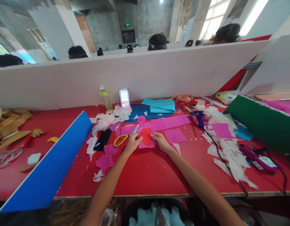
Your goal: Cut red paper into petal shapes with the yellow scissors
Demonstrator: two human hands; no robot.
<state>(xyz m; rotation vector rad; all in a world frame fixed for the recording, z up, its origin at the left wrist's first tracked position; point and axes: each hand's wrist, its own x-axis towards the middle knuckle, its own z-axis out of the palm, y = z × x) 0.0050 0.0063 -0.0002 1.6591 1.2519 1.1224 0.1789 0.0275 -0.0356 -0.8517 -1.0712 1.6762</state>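
Observation:
Between my two hands is a square of pink paper (pixel 143 145) with a red rounded paper piece (pixel 146 137) lying flat against it. My left hand (pixel 133 143) pinches the left side, thumb on the red piece. At the right edge, my right hand (pixel 160 141) grips with thumb and fingers closed. Yellow-handled scissors (pixel 121 140) lie just left of my left hand, blades pointing away. A long pink strip (pixel 171 121) stretches behind the hands, and another pink square (pixel 175 135) rests to the right. Pink bow-shaped pieces (pixel 107 158) lie at the left.
A black phone (pixel 102 139), a lit phone (pixel 124 98) and a green bottle (pixel 105 98) stand or lie leftward. Glue guns (pixel 199 118) (pixel 260 159) with cords and white scraps (pixel 231 157) cover the right. Blue (pixel 53 166) and green (pixel 262 125) dividers flank the red table (pixel 145 179).

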